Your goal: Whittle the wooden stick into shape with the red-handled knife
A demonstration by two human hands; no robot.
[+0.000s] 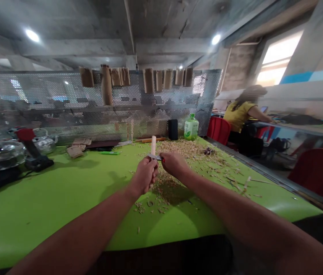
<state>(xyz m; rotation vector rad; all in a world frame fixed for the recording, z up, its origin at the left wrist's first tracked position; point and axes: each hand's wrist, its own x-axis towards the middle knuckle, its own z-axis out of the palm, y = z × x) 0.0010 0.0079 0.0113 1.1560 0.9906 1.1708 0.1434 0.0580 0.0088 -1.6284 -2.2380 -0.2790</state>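
In the middle of the view, my left hand [145, 173] is closed around a pale strip of wood [153, 144] that stands nearly upright. My right hand [175, 165] grips the dark and red handle of a knife [157, 157]. The knife's blade lies across the wood just above my left thumb and touches it. Both hands are above the green table cover [92, 198]. Wood shavings [167, 185] are heaped below and behind my hands. The wood's lower end is hidden in my left fist.
A green-capped bottle [191, 128] and a black box-like object [173, 129] stand at the back. On the left are a red-and-black power tool [31, 147], glass pots [2, 154] and gloves [78, 147]. A green cutter [109, 153] lies farther back. A person [240, 114] sits at the right.
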